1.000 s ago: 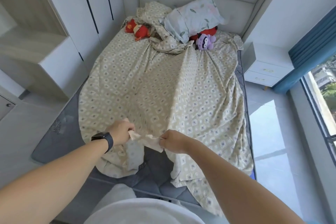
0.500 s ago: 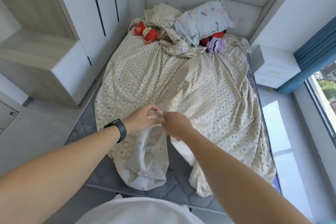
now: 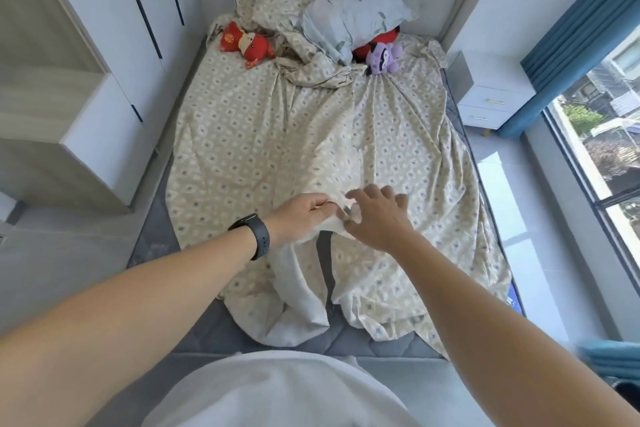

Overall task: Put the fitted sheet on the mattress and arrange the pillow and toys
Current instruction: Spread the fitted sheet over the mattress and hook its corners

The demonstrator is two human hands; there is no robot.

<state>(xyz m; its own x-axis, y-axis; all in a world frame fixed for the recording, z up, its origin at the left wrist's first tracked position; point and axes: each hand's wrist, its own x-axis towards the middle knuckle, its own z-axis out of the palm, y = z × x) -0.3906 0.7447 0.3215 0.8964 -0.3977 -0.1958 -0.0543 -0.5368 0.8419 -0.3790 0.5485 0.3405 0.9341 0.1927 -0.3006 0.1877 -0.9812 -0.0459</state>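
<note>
I have the fitted sheet spread loosely over the mattress, running long from the headboard end toward the foot edge, where it stops short and bare mattress shows. My left hand is closed, pinching a raised fold of its pale underside near the middle of the foot end. My right hand sits just beside it, fingers spread and touching the same fold, gripping nothing I can see. The loose hem lies toward me, below both hands. Pillow and toys sit at the headboard end.
</note>
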